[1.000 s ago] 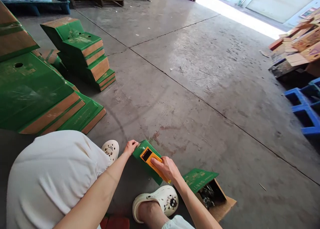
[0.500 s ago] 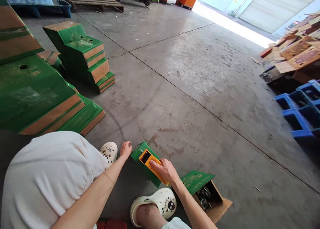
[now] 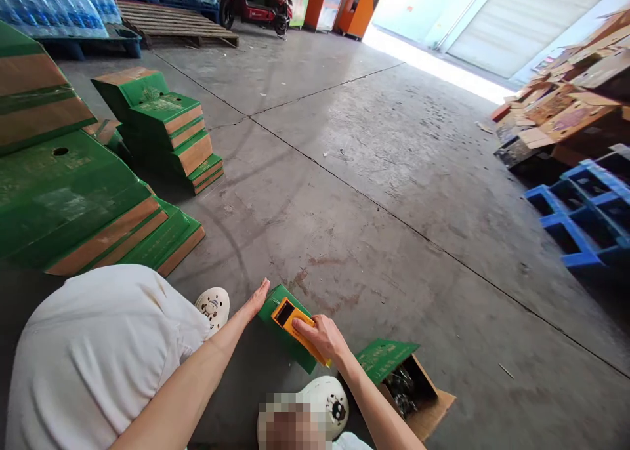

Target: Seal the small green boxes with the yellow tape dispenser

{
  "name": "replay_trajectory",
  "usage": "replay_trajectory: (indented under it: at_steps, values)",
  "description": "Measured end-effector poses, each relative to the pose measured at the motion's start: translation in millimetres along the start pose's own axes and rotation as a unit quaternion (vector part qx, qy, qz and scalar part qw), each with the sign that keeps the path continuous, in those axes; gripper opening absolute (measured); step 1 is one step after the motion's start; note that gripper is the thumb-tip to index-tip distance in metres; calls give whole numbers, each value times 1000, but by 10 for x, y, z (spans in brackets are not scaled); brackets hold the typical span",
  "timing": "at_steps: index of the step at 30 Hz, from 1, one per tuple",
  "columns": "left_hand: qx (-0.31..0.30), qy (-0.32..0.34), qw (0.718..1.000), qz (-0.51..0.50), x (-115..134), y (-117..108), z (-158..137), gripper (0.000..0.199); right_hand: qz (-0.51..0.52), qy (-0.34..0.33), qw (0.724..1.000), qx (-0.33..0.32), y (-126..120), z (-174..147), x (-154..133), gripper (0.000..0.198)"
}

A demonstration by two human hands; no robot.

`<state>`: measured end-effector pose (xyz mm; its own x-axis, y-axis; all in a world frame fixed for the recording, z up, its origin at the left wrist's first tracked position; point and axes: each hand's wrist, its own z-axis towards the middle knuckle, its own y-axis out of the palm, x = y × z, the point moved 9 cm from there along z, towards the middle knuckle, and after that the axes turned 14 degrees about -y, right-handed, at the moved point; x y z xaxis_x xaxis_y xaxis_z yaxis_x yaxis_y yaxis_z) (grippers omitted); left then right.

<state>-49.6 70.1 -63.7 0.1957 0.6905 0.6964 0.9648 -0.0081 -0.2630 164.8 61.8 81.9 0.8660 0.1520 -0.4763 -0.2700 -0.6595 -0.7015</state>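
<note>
In my right hand (image 3: 325,337) is a yellow-orange handheld device (image 3: 303,327) with a dark window at its far end; its exact kind is unclear. My fingers and thumb wrap its near part. The device lies over a small green carton (image 3: 296,351) on the floor between my feet, hiding part of its top. Alongside the carton's left end is my left hand (image 3: 258,297), fingers straight and holding nothing; whether it touches the carton I cannot tell. Right of my right forearm stands an open green carton (image 3: 386,358) with dark, shiny items in it.
Green cartons (image 3: 73,194) are stacked at the left, with another stack (image 3: 172,119) behind. Farther back are a wooden pallet (image 3: 172,22), bottled-water packs (image 3: 59,7) and a red scooter (image 3: 256,10). Blue plastic pallets (image 3: 575,220) and flattened cardboard (image 3: 566,109) lie at the right.
My left hand has gone from curled fingers to straight ones and moved slightly right, up beside the small carton. My right hand keeps its hold on the device. The view has tilted up slightly.
</note>
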Motion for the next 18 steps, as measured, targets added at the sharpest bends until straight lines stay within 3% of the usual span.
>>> replay_trajectory:
  at_steps: [3, 7, 9, 14, 18]
  values:
    - [37, 1, 999, -20, -34, -84, -109, 58, 11, 5, 1000, 4, -1, 20, 20, 56]
    - [-7, 152, 988, -6, 7, 63, -472, 67, 27, 1, 1000, -11, 21, 40, 32, 58]
    - [-31, 198, 980, 2, -34, 142, -591, 72, 37, -5, 999, -18, 35, 38, 32, 59]
    - [-64, 107, 989, -77, -228, 104, -413, 75, 38, -6, 999, -14, 29, 23, 33, 59]
    - [-80, 98, 986, -109, -200, 24, -348, 65, 47, -7, 999, -15, 18, 7, 10, 59]
